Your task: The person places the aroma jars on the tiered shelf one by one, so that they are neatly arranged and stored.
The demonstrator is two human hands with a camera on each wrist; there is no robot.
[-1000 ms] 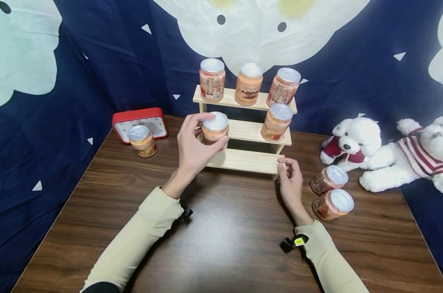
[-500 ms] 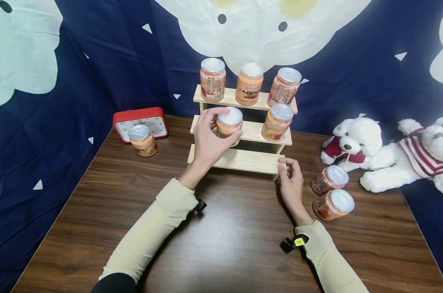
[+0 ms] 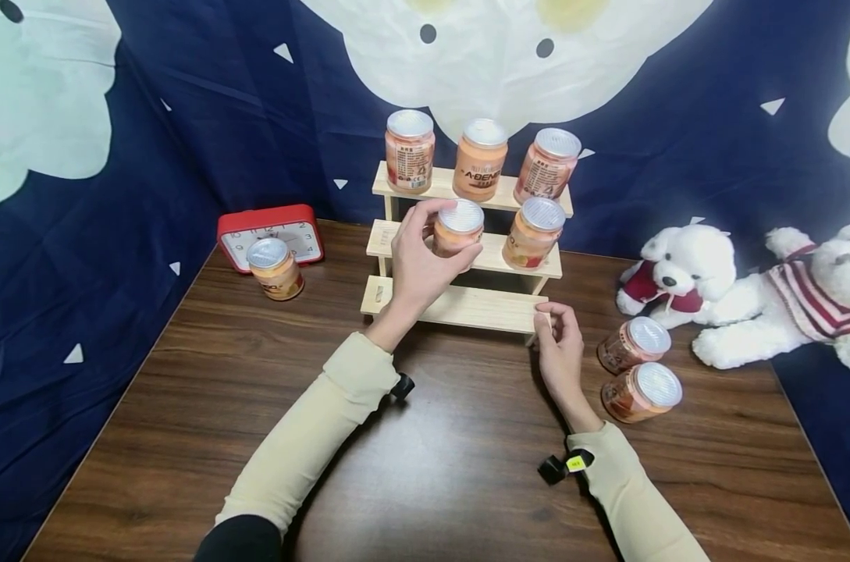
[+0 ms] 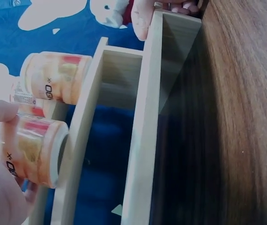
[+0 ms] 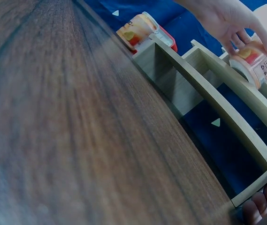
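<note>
My left hand [image 3: 422,265] holds a jar [image 3: 460,229] of orange fruit with a silvery lid, thumb on one side and fingers on the other. This jar is at the stepped wooden stand's [image 3: 477,307] middle shelf, left of another jar [image 3: 533,234]. In the left wrist view the held jar [image 4: 32,147] has its base close to the shelf edge; whether it touches I cannot tell. At the lowest shelf's right end, my right hand [image 3: 560,351] grips the wood, thumb on top and fingers curled at the end.
Three similar jars [image 3: 481,160] line the top shelf. One jar [image 3: 275,269] stands on the table before a red clock [image 3: 312,226]. Right of my right hand are two more jars [image 3: 641,393], and behind them white plush toys [image 3: 691,257]. A blue cloth hangs behind.
My left hand has carried its jar rightward and slightly up along the middle shelf, toward the jar there. My right hand keeps its grip on the stand.
</note>
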